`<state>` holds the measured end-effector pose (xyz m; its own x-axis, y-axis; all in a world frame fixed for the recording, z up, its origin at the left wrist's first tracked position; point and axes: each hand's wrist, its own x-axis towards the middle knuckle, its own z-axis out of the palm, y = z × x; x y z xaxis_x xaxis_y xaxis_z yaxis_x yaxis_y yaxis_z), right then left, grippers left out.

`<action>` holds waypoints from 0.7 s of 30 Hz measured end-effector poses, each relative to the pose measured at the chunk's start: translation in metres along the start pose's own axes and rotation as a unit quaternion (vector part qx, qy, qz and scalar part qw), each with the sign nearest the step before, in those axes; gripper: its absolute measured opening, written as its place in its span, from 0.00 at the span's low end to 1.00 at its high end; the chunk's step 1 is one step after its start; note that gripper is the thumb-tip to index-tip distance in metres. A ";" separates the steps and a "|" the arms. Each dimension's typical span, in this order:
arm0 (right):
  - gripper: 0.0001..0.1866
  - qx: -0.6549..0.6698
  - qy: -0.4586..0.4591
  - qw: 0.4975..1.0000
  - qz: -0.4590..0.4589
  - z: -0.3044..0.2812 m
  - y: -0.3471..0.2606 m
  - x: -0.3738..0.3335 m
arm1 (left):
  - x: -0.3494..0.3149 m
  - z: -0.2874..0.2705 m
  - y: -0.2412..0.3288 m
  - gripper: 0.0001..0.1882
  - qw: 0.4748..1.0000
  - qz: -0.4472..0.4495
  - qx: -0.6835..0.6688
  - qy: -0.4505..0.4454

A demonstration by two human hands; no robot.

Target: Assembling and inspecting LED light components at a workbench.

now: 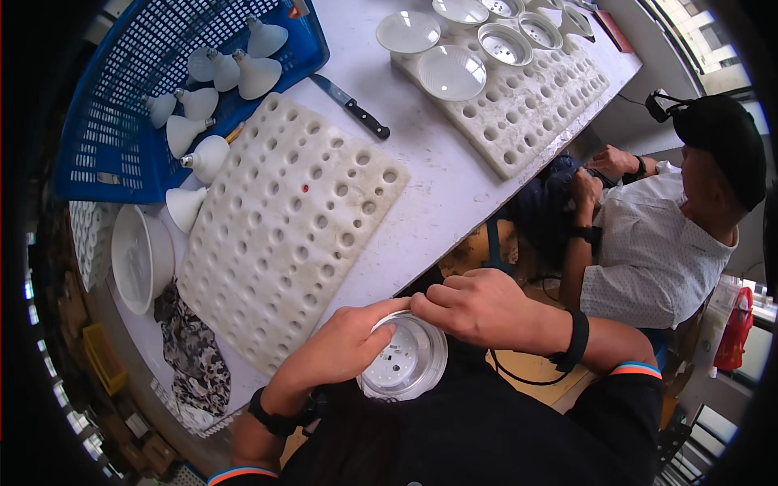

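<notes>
Close to my body is a round white lamp housing, its open side up and a circuit board showing inside. My left hand is closed on its left rim, with the thumb over the edge. At the far rim the curled fingers of my right hand pinch the edge, beside the left fingertip. Whether a small part sits between those fingertips is hidden. Just ahead of my hands lies a white foam tray with rows of round holes and a small red spot.
A blue basket holds several white lamp bulbs. Beside it lies a black-handled knife. A second foam tray carries open housings and clear covers. A white basin stands left; a co-worker sits right.
</notes>
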<state>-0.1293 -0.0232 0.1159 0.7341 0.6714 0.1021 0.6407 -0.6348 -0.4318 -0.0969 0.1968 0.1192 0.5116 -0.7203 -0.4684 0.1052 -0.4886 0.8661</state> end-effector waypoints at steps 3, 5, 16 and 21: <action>0.07 -0.010 0.003 1.000 -0.015 0.002 -0.006 0.015 | 0.004 -0.004 0.008 0.30 0.998 -0.057 0.007 -0.016; 0.08 -0.039 -0.009 0.997 -0.060 0.004 -0.009 0.022 | 0.005 -0.004 0.009 0.35 0.998 -0.058 -0.002 -0.023; 0.09 0.317 0.057 0.936 0.141 0.034 -0.004 -0.004 | 0.005 -0.011 0.003 0.40 0.980 -0.081 -0.176 -0.046; 0.10 0.461 0.023 0.837 0.296 0.031 -0.029 -0.009 | -0.016 -0.011 -0.001 0.29 0.977 -0.070 -0.203 -0.010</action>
<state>-0.1613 0.0004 0.0997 0.8828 0.3152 -0.3483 -0.2675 -0.2724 -0.9243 -0.0962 0.2146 0.1274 0.4517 -0.6712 -0.5877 0.5049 -0.3508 0.7887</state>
